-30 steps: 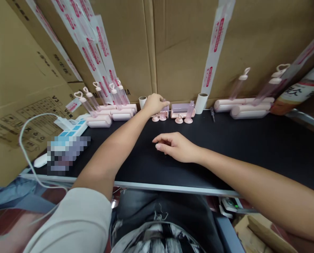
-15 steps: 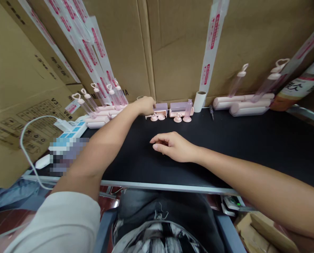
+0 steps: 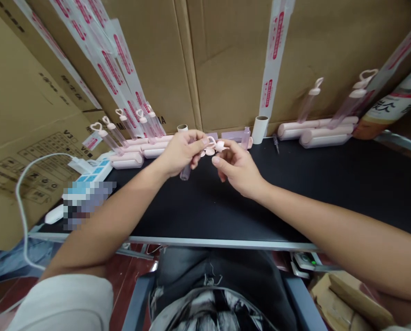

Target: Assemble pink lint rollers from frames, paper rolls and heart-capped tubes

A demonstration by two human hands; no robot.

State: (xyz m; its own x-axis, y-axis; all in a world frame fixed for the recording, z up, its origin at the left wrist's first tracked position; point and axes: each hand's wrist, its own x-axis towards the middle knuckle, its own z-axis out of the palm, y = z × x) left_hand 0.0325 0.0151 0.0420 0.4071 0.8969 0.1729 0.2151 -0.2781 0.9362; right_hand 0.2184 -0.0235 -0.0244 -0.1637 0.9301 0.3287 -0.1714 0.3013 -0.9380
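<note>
My left hand (image 3: 179, 151) is closed round a clear pink tube (image 3: 186, 172), whose lower end sticks out below the fingers. My right hand (image 3: 238, 168) has come up beside it and pinches a small pink cap (image 3: 219, 145) at the tube's upper end. Both hands are raised a little over the black table top (image 3: 329, 184), close to the back row. Behind them stand a pink tube upright (image 3: 246, 138) and small pink parts (image 3: 210, 151).
Pink roller cases (image 3: 324, 136) with heart-topped tubes line the back, at left (image 3: 129, 159) and right. A white paper roll core (image 3: 260, 129) and a screwdriver (image 3: 276, 145) stand near the cardboard wall (image 3: 226, 64). A power strip (image 3: 93, 172) with white cable lies at left.
My left hand drew back from the back row with a tube in it. My right hand rose off the table top and met it, pinching the cap.
</note>
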